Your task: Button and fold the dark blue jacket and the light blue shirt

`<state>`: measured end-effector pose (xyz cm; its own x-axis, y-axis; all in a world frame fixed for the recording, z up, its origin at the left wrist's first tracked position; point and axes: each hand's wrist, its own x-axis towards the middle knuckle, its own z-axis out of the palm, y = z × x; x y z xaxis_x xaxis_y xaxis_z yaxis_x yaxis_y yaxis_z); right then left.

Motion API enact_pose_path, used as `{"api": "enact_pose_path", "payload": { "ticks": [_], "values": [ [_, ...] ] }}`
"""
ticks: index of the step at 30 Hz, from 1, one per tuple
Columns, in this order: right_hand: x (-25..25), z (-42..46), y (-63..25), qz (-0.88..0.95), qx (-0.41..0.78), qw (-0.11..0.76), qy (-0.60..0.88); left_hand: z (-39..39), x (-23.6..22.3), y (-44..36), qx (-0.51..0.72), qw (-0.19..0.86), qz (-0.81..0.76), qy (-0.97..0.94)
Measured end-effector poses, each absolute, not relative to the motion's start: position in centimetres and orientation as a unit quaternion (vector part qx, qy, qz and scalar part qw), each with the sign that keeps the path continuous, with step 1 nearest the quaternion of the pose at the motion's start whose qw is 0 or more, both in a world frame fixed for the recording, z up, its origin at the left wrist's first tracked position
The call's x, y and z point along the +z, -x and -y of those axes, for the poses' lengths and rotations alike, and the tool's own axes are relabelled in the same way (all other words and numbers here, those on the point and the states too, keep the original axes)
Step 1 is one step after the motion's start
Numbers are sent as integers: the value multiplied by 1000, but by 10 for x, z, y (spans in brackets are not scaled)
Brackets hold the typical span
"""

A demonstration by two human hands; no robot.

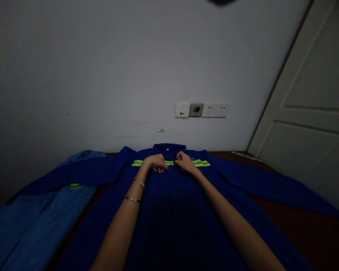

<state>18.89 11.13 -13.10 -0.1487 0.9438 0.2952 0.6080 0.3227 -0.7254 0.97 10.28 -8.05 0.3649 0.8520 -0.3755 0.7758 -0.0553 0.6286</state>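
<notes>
A dark blue work jacket (172, 210) lies spread face up, its collar toward the wall and both sleeves stretched out sideways. A yellow-green reflective strip (202, 163) crosses its chest. Over the left side of that strip my left hand (157, 162) is bent down, fingers curled at the front opening. My right hand (184, 162), on the other side of the opening, pinches the jacket's front edge near chest height. The fingertips of both hands are small and dark, so the exact grip is hard to make out. Two bracelets circle my left wrist and forearm.
A lighter blue garment (36, 226) lies to the left, partly under the jacket's sleeve. The dark red surface (293, 229) shows at the right. Behind stands a white wall (115, 75) with sockets (215, 110); a pale panelled door (313, 113) is on the right.
</notes>
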Motion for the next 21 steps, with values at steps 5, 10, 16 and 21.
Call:
{"api": "enact_pose_path", "payload": {
  "ticks": [5, 10, 16, 21],
  "values": [
    [-128, -92, -192, 741, 198, 383, 515, -69, -103, -32, -39, 460, -523, -717],
    [-134, -58, -200, 810, 126, 342, 460, -52, -136, -33, 102, 421, -538, -724],
    [-148, -8, -200, 884, 38, 202, 419, -47, -152, -27, 199, 457, -536, -681],
    [-156, 5, -198, 898, -35, 167, 406, -45, -155, -24, 241, 519, -527, -628]
  ]
}}
